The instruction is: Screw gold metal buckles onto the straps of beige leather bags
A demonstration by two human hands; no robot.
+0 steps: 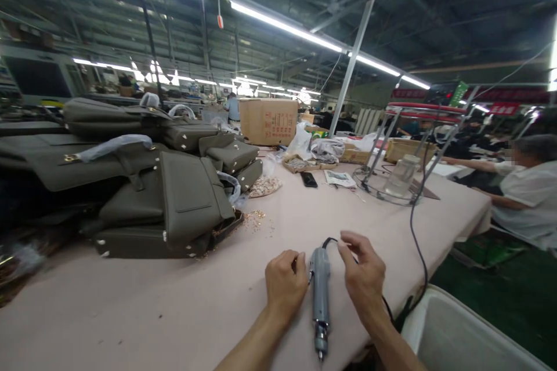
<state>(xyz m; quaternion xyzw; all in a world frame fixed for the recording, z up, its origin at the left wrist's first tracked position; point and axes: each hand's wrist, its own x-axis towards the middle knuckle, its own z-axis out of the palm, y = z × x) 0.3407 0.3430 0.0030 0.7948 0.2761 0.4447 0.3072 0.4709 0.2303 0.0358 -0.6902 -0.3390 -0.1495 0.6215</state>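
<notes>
The electric screwdriver (321,287) lies near the near right edge of our desk (195,313), its bit towards us and its cord (331,239) leaving the far end. Our left hand (285,281) is curled narrow just beside the lever; we cannot tell whether it grips anything. Our right hand (363,272) is half open near the cord. Handling it well, we judge, means steadying the body, leaving the lever unpressed and giving the cord slack. Farther out, dark bags (187,191) crowd the desk's left side, loose gold bits (256,217) beside them.
</notes>
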